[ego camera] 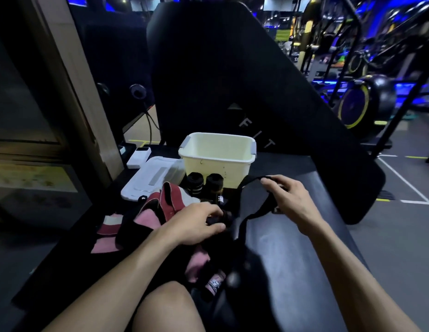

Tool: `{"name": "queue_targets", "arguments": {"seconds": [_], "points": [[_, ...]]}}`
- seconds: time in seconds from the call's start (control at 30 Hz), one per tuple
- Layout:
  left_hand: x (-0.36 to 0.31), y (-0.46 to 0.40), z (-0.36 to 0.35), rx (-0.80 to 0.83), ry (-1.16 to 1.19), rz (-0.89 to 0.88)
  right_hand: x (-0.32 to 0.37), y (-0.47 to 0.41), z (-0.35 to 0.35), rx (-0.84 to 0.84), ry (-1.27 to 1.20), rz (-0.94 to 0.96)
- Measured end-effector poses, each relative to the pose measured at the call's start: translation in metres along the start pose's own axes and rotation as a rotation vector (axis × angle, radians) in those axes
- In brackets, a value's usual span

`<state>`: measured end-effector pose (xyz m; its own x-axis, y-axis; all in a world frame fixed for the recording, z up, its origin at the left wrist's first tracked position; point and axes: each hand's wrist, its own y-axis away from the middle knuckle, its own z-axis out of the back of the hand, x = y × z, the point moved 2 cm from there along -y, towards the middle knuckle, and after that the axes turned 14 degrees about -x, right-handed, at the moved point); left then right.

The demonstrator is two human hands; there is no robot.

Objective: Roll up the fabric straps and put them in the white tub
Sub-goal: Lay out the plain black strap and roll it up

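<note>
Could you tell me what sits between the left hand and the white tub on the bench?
In the head view, two rolled black straps stand upright just before the white tub, between it and the left hand.

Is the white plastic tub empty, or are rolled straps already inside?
Apparently empty: white plastic tub shows bare inner walls; its bottom is hidden.

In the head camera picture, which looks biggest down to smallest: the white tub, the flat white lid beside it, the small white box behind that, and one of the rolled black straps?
1. white tub
2. flat white lid, close to the tub in spread but shallow
3. small white box and rolled black strap: alike, too close to rank
</note>
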<state>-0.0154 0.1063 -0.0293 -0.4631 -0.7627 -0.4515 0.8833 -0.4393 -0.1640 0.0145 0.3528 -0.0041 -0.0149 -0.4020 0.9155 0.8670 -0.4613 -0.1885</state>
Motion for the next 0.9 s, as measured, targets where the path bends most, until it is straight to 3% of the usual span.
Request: {"name": "queue_targets", "arguments": {"seconds": [0.1, 0.23, 0.47, 0.6, 0.77, 0.9], "points": [[-0.02, -0.009, -0.01, -0.076, 0.061, 0.022, -0.003, 0.003, 0.025, 0.002, -0.036, -0.097], [-0.046, -0.021, -0.038, -0.064, -0.003, 0.063, -0.017, 0.008, 0.047, 0.039, 0.018, -0.153], [-0.031, -0.018, -0.104, 0.155, -0.127, 0.153, -0.051, 0.013, 0.071, 0.014, 0.041, -0.198], [-0.013, -0.013, -0.103, 0.106, -0.057, 0.222, -0.076, 0.01, 0.079, -0.049, 0.07, -0.23], [-0.003, -0.011, -0.094, 0.077, 0.011, 0.264, -0.094, 0.004, 0.085, -0.101, 0.017, -0.401], [-0.004, -0.017, -0.094, 0.074, 0.042, 0.247, -0.094, 0.004, 0.087, -0.005, 0.021, -0.469]]}}
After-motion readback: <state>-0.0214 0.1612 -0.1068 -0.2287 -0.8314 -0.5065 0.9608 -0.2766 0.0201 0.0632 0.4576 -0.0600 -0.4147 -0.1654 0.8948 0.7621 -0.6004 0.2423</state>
